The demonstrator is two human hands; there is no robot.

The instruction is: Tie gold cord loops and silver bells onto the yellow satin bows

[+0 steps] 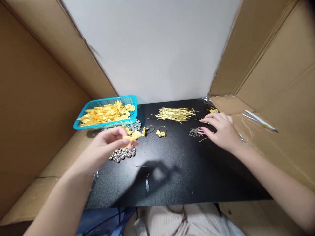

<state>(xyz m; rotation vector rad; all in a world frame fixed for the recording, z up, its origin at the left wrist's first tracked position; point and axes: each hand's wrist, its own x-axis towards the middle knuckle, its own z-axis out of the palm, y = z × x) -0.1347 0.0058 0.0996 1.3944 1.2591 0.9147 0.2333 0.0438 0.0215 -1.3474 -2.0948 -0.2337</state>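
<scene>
My left hand [108, 144] hovers over the black mat [172, 170], its fingers pinched on a small yellow ribbon bow [134, 135]. Under it lies a heap of small silver bells [122, 154]. My right hand [220, 129] rests palm down at the mat's right side, fingers spread, its fingertips on small scissors [198, 131] lying among cut gold snippets. Two finished yellow bows on rings [160, 132] lie in the middle of the mat. A bundle of gold wire ties [175, 113] lies at the back.
A turquoise basket [105, 124] full of yellow bows stands at the back left. Cardboard walls rise on both sides, with a white wall behind. A white pen-like tool [261, 121] lies on the right cardboard flap. Another bow [213, 110] lies at the back right.
</scene>
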